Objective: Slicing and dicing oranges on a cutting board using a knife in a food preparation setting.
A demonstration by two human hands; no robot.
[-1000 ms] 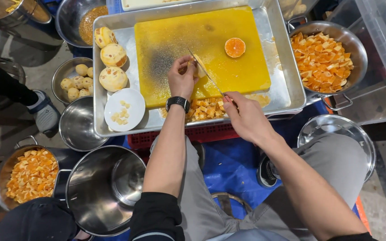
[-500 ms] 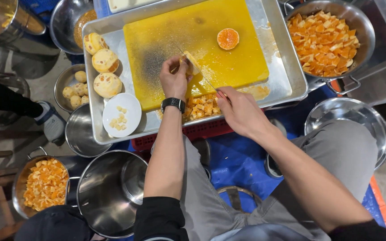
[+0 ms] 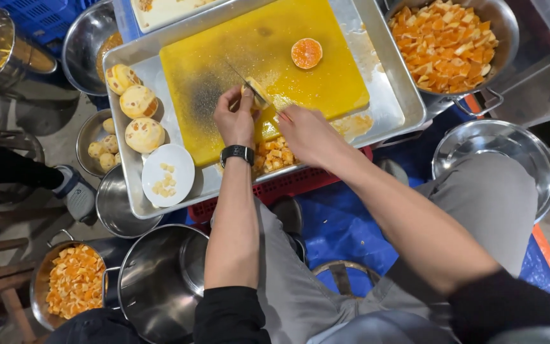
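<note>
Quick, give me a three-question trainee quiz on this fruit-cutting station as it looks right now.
1. True or false: the left hand steadies a piece of peeled orange fruit on the yellow cutting board.
2. Which hand holds the thin-bladed knife?
3. Where do the three whole peeled fruits lie: A) in the flat steel tray, left of the board; B) in the round steel bowl of orange chunks?

Key: 1 true. 2 the right hand. 3 A.
</note>
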